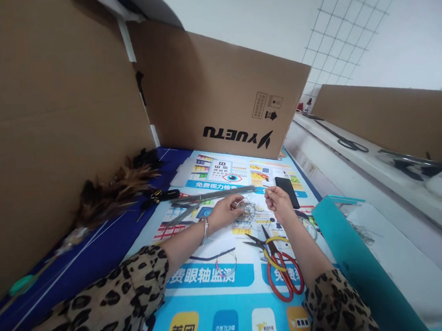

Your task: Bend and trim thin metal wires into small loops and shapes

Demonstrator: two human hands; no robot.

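Note:
My left hand (pixel 228 211) is closed in a pinch on a thin wire loop (pixel 240 203). To its right, my right hand (pixel 278 202) is held up with fingertips pressed together; whatever they pinch is too fine to make out. Between and just below the hands lies a loose tangle of thin wire (pixel 251 216) on the printed sheet. A bundle of straight grey wires (pixel 226 191) lies just beyond my left hand. Nearer me, red-handled scissors (pixel 284 278) lie against small yellow-handled pliers (pixel 266 247). A thin ring of wire (pixel 226 264) rests below my left wrist.
A black phone (pixel 287 192) lies beyond my right hand. On the right stands a teal box (pixel 360 256). At left are a black-handled tool (pixel 165 195) and a feather duster (pixel 115 189). Cardboard walls (pixel 214 84) rise behind and left. Black scissors (pixel 351 144) rest on the ledge.

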